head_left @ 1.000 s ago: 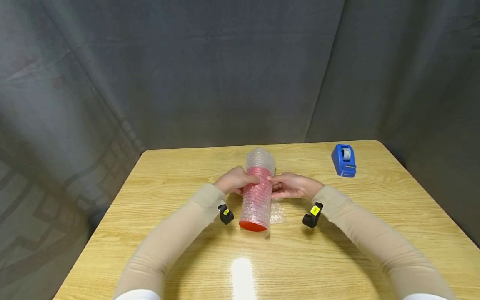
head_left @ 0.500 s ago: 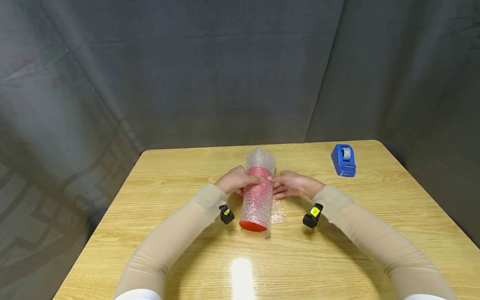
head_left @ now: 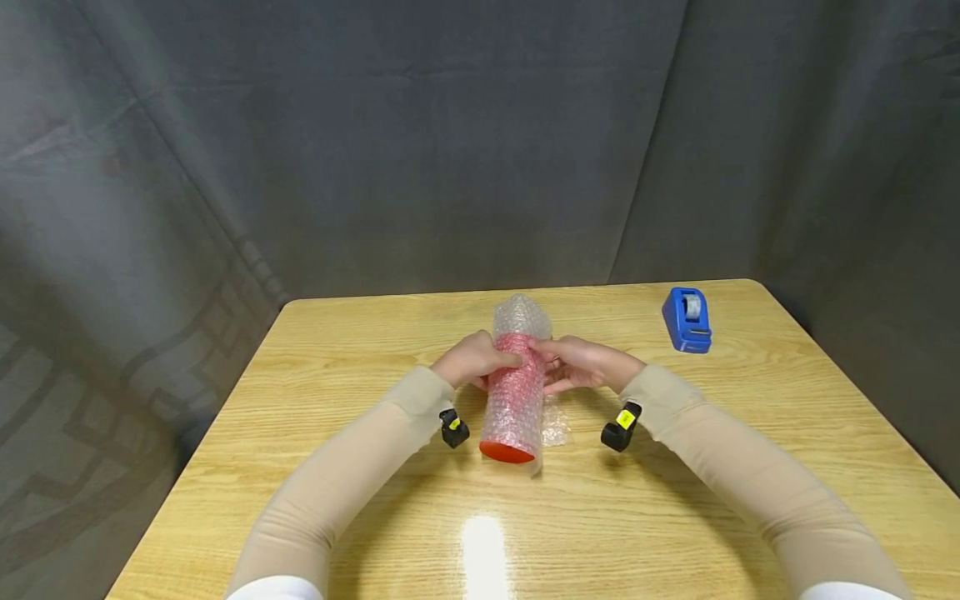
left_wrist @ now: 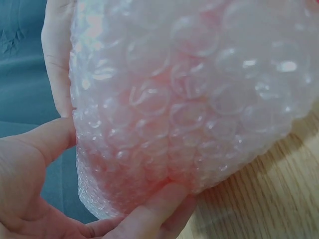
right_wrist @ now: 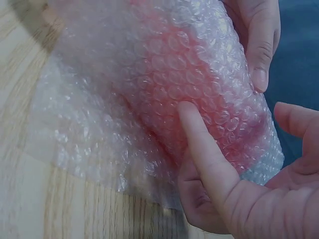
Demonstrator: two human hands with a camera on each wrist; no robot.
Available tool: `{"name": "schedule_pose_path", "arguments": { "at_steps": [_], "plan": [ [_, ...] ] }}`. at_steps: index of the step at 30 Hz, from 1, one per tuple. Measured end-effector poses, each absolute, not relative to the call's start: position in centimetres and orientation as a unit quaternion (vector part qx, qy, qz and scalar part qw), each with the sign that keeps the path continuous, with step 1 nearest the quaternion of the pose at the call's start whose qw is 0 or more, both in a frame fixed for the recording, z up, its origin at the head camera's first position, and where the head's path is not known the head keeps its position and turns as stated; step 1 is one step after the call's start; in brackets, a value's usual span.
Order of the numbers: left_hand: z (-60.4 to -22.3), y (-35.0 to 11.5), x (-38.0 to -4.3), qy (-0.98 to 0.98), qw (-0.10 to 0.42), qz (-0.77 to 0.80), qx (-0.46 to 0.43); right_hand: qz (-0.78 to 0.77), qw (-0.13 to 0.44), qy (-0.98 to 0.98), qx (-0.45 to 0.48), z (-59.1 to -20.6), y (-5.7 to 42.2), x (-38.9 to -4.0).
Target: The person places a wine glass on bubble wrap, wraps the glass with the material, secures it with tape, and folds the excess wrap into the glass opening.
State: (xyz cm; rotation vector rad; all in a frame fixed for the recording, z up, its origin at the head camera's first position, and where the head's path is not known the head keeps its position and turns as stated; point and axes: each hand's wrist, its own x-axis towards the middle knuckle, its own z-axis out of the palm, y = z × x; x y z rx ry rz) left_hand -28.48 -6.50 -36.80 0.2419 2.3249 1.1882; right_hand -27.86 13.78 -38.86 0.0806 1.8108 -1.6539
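A red cylinder (head_left: 506, 452), wound in clear bubble wrap (head_left: 512, 417), lies lengthwise on the table, its red end facing the person. My left hand (head_left: 471, 360) grips its left side, thumb over the top; in the left wrist view, fingers of that hand (left_wrist: 30, 169) bear on the wrap from below. From the right, my right hand (head_left: 581, 364) touches the roll with its thumb across the top. The right wrist view shows the right hand (right_wrist: 249, 204) with its index finger straight against the wrap. A loose flap of wrap (right_wrist: 94, 129) lies flat beside the roll.
A blue tape dispenser (head_left: 687, 320) with a roll of tape stands at the back right of the wooden table (head_left: 360, 333). Dark grey curtain (head_left: 450, 167) hangs behind and at both sides. Both wrists carry small black cameras.
My right hand has shifted slightly left, and its thumb has moved from the roll's right edge onto its top. The left hand and the roll have stayed nearly in place.
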Motion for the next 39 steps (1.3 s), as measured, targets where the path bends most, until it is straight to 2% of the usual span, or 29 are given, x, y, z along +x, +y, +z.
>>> {"name": "schedule_pose_path", "arguments": {
  "at_steps": [18,26,32,39],
  "plan": [
    [-37.1,-6.3,-28.5,0.862,0.250,0.431,0.094,-0.630,0.331,0.702,0.024,-39.1,13.4,-27.8],
    [-37.5,-7.6,-29.1,0.810,0.298,0.492,0.112,-0.632,0.329,0.701,0.024,-39.3,13.4,-27.7],
    [-38.4,-8.4,-29.5,0.762,0.324,0.555,0.075,-0.629,0.328,0.704,0.024,-39.3,13.4,-27.6],
    [-38.9,-8.1,-29.8,0.769,0.340,0.541,0.035,-0.635,0.329,0.699,0.021,-39.3,13.5,-27.7]
  ]
}}
